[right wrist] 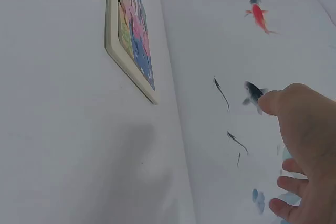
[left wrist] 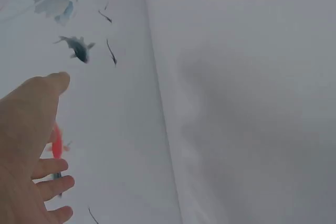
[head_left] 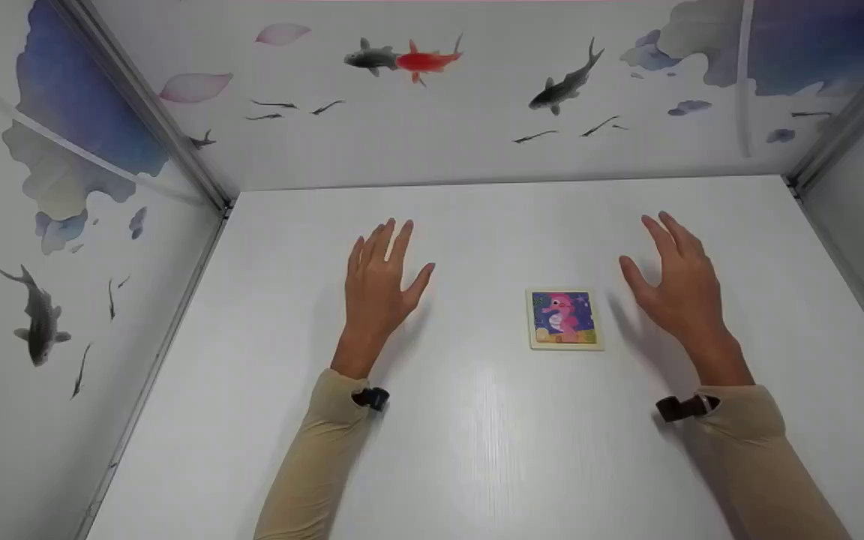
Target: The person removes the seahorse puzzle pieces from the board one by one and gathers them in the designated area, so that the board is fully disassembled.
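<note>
Fingers wide, left hand and right hand flank the seahorse puzzle, right one nearer

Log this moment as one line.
left hand: open, holds nothing | right hand: open, holds nothing | seahorse puzzle: flat on table, picture side up, nearer right hand, untouched

Square cream-framed picture board bears pink seahorse on dark blue; white tabletop shows fine streaks; white back panel carries grey and red fish; plain beige cloth sleeves
</note>
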The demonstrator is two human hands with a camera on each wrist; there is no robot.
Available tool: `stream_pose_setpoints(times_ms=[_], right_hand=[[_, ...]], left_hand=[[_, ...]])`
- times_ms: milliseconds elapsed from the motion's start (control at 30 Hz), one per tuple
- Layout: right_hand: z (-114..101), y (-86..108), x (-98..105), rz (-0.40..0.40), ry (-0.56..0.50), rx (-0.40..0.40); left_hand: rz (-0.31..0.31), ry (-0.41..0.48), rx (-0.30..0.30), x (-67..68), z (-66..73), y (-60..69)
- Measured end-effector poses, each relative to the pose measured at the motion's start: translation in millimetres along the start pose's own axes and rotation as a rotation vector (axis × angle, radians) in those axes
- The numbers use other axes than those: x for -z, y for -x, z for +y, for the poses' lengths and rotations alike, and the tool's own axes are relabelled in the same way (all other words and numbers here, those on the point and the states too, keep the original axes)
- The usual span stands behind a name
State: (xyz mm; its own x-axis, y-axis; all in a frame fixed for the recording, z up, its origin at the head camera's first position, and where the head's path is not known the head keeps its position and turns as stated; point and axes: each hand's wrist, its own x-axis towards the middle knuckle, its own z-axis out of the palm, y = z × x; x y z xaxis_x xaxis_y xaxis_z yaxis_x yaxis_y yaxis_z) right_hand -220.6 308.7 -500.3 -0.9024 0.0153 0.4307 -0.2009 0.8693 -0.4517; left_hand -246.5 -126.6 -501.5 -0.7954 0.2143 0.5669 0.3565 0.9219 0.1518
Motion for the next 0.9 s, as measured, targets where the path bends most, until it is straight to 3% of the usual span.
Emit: stream_pose_setpoints(times_ms=[133, 333, 533, 700, 900], right_hand=[[-1.3, 3.2, -10.6, 0.01, -0.131, -0.004], [1.0, 5.7, -26.4, -0.079, -0.239, -0.029], [7.4, 9.5, -34.3, -0.259, -0.281, -0.08], [15.0, 11.3, -37.0, -0.4, -0.281, -0.119], [20.4, 11.4, -37.9, -0.46, -0.285, -0.144]], left_hand=[[-0.011, 0.172, -0.02, -4.7, 18.2, -0.4], [-0.129, 0.369, -0.007, -16.4, 45.3, -0.3], [-0.273, 0.446, 0.001, -28.2, 71.3, 0.8], [-0.35, 0.485, -0.006, -37.0, 90.2, 0.5], [-0.406, 0.528, -0.04, -44.0, 108.5, -2.7]])
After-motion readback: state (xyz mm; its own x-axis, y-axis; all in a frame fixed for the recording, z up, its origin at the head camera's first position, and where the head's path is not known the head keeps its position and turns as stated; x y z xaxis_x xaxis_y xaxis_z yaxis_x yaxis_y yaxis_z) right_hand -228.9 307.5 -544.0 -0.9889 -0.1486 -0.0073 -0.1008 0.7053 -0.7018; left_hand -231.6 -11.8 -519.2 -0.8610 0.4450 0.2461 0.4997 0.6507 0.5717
